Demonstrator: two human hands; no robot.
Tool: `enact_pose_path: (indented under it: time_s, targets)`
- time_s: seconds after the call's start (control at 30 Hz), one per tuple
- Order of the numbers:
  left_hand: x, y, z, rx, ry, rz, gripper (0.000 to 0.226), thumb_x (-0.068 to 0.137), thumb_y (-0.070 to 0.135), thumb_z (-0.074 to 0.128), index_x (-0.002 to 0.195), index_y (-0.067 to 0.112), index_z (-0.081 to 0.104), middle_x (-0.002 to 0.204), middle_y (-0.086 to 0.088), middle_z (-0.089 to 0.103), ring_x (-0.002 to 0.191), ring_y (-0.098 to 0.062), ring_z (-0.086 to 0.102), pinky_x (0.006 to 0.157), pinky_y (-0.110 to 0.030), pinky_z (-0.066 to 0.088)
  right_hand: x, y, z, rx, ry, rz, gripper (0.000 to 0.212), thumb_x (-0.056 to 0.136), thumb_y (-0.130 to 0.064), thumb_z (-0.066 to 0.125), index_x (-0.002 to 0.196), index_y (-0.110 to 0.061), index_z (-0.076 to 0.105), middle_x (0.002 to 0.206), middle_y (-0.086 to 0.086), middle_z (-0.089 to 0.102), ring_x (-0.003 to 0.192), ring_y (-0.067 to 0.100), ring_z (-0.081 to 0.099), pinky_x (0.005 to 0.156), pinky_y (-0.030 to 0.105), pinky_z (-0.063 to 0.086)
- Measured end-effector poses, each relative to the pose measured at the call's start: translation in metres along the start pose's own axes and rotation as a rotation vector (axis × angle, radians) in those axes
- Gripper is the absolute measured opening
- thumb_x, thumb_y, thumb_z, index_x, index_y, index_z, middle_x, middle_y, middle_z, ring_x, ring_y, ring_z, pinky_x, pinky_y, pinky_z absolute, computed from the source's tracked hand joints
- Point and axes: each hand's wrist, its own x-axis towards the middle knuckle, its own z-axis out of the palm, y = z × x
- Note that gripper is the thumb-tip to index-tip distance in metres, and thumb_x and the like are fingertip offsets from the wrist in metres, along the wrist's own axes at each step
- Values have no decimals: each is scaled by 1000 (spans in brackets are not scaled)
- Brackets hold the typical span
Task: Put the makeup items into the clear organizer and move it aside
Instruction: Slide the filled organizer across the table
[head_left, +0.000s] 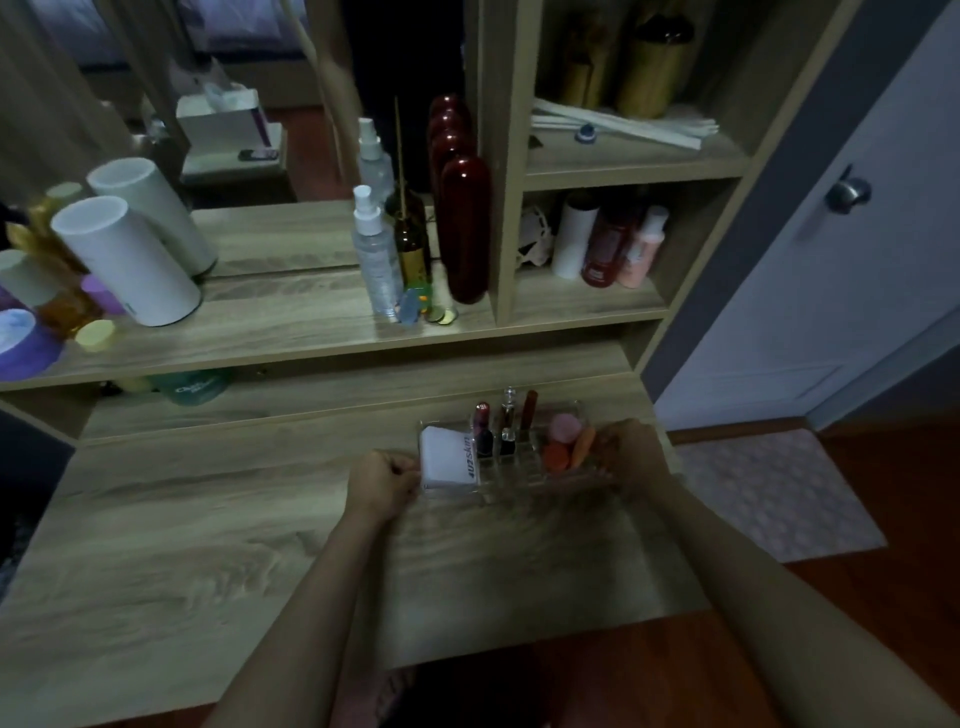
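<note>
The clear organizer (524, 480) stands on the wooden desk (208, 530), toward its right side. A white box (448, 460) fills its left compartment. Several lipsticks and tubes (505, 426) stand upright in the middle slots. Pink and orange sponges (565, 441) lie in the right compartment. My left hand (382, 480) grips the organizer's left end. At the right end, my right hand (631, 451) is closed on the rim.
A raised shelf (291, 327) behind the desk carries white cylinders (124, 260), spray bottles (375, 254), a dark red bottle (466, 228) and jars at the left. Cubbies at the right hold more bottles. A mirror stands behind; a door (852, 249) and rug (779, 488) are right.
</note>
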Motion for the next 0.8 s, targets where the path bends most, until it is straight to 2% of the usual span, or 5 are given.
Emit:
enact_pose_path:
  time_s: [0.07,0.17,0.3,0.47,0.8]
  targets:
    - [1,6,11,-35,-12,-17,42,78,-4,64,47,24,73,53,19,71,72,-23,62,81,-57,57,2,12,-7,21,-9,27,17,90,-5,57,90,6,69,95,23,72,90,33,68,74,26,45]
    - [-1,21,28,-64,-15,-10,19,77,-5,66,66,6,76,86,-16,78,74,-23,63,82,-58,56,3,24,-22,-14,-36,41,17,90,-6,56,94,5,69,98,23,72,93,32,68,84,34,51]
    - [-1,36,47,-51,15,-21,16,77,-6,66,65,0,74,60,-11,72,71,-22,62,82,-57,56,3,35,-38,-78,-21,-22,21,92,-7,55,90,6,71,92,22,74,87,31,71,87,39,55]
    - [-5,56,62,-44,-19,-10,10,80,-6,64,84,-9,73,80,-22,70,81,-29,66,87,-56,54,7,47,-50,-118,-19,-7,22,92,-6,54,87,6,71,90,22,74,85,31,71,85,40,56]
    - [-7,72,73,63,-11,30,10,79,-2,66,76,-4,74,62,-11,64,69,-23,62,79,-49,57,18,59,-58,-110,-10,49,28,94,-10,51,86,7,72,89,23,74,84,33,70,86,41,55]
